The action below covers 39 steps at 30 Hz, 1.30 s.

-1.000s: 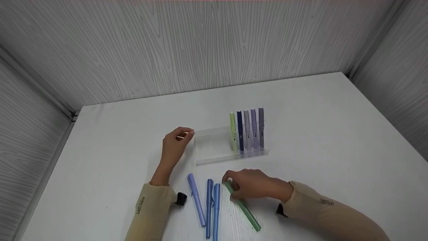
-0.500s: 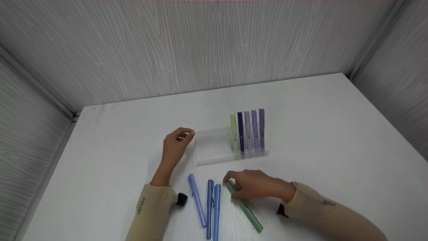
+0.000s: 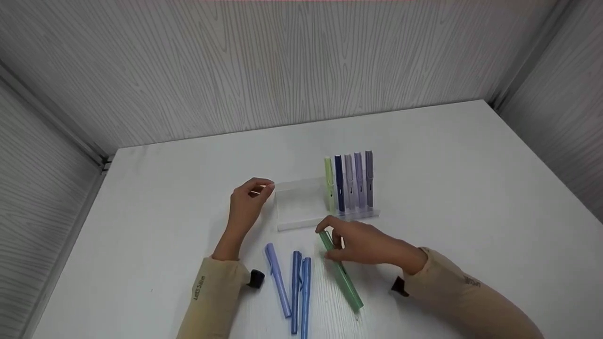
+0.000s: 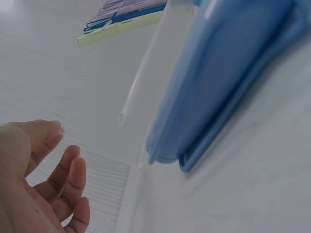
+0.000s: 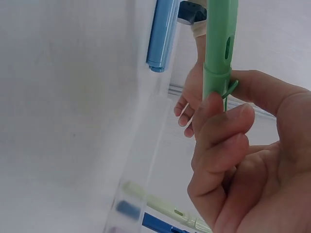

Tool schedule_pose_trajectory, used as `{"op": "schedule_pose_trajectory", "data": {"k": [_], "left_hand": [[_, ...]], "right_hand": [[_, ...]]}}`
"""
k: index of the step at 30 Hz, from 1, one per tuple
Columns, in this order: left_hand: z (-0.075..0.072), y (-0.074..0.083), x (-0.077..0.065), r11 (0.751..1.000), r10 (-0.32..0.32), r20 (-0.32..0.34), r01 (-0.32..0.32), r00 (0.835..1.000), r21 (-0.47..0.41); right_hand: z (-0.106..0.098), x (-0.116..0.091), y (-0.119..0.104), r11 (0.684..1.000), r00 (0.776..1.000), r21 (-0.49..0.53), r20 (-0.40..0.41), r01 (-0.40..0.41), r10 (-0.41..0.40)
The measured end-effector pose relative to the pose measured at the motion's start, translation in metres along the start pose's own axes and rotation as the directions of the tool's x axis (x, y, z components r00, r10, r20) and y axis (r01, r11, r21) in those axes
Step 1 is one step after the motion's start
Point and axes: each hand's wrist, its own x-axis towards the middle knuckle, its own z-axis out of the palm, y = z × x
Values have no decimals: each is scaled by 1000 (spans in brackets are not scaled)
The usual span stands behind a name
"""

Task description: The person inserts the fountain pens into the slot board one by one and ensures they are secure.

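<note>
on left sleeve [image 3: 209, 287]: "let's", rest blurred | left hand [image 3: 246, 205] pinches clear rack [image 3: 299, 224] | right hand [image 3: 362, 241] grips green pen [image 3: 347, 284]

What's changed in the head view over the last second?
Right hand and the green pen moved forward, toward the rack; pen apparently lifted. No grip change. Unchanged: left hand at rack's left end, five racked pens, three loose pens.
</note>
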Motion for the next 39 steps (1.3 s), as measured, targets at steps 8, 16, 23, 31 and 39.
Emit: {"op": "schedule_pose_trajectory", "data": {"k": [8, 16, 23, 31, 39], "left_hand": [[0, -1, -1, 1000, -19, 18, 19, 1000, 10], [-2, 2, -3, 999, -25, 18, 25, 1000, 20], [-3, 3, -4, 1000, -27, 18, 27, 999, 13], [-3, 0, -4, 1000, -28, 23, 28, 999, 11], [-3, 2, -4, 999, -43, 26, 42, 999, 9]], "right_hand": [[-13, 0, -9, 992, 991, 117, -126, 50, -35], [-26, 2, -20, 971, 968, 219, -249, 92, -36], [-37, 7, -24, 953, 946, 273, -322, 132, -39], [-45, 15, -27, 949, 919, 289, -394, 130, -6], [-49, 22, -30, 970, 870, 199, -492, 141, -26]]}}
